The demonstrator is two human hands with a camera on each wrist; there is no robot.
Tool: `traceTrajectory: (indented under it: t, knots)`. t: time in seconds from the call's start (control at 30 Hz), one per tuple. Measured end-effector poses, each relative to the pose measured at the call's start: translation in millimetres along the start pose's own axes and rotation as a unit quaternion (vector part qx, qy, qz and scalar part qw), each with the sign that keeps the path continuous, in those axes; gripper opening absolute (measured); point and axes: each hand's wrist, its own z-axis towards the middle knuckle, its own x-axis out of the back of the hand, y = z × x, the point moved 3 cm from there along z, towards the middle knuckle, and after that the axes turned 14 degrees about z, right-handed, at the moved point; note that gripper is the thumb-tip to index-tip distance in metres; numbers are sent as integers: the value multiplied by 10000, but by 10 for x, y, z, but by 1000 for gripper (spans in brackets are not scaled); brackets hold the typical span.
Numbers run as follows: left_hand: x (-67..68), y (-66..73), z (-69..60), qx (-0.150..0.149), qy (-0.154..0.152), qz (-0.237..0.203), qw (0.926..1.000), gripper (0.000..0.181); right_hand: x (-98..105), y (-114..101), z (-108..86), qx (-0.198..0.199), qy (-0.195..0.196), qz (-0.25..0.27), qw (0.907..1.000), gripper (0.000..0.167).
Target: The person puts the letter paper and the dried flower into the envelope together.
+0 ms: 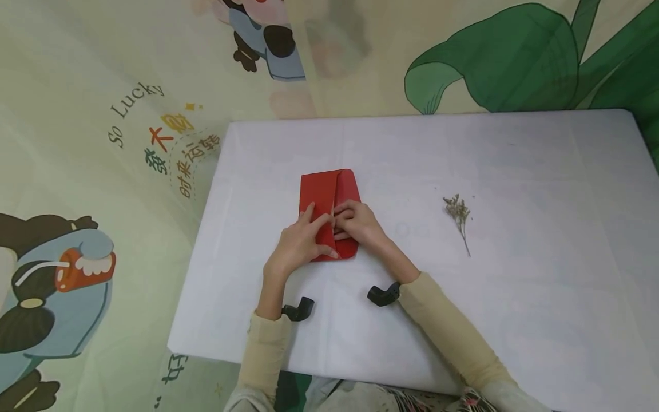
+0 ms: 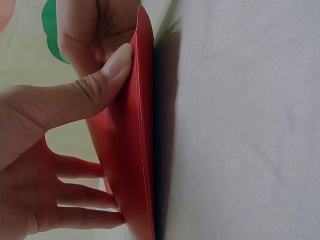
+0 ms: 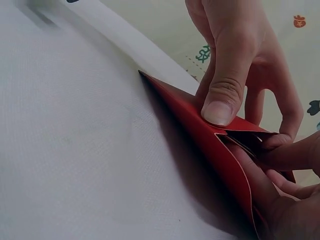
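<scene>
Red envelope (image 1: 318, 189) lies on the white table (image 1: 540, 320), just left of the frame's ctr, its flap (image 1: 351, 186) folded out to the right. Both hands are on it!

L hand (image 1: 297, 243) comes in from lower left, about half open, fingers spread; its thumb (image 3: 220, 107) presses on the red paper and one fingertip touches the lip in the R wrist view. R hand (image 1: 364, 224) works from the right side, fingers bent, tips tucked in the opening btwn front panel and flap. Can't tell if they're pinching anything in there. The two hands' fingertips are v. close together at the opening.

Right of ctr, well apart from the hands, a dried flower sprig (image 1: 459, 213) lies w/ its stem pointing to the bottom of the frame. Blk wrist cams (image 1: 301, 309) sit on both wrists, beside tan sleeves (image 1: 445, 326) lower ctr. Printed cloth (image 1: 128, 40) fills the upper left, w/ a big green leaf print (image 1: 515, 63) upper right.
</scene>
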Motion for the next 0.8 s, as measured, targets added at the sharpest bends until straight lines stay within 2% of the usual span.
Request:
traceTrajectory:
  t: [0.37, 0.8]
  knots:
    - [34, 22, 6, 85, -236, 10, 9997, 68, -8, 19, 7, 152, -211, -288, 9992, 37]
    - [32, 17, 8, 64, -176, 12, 9998, 70, -35, 22, -58, 174, -138, -624, 9978, 39]
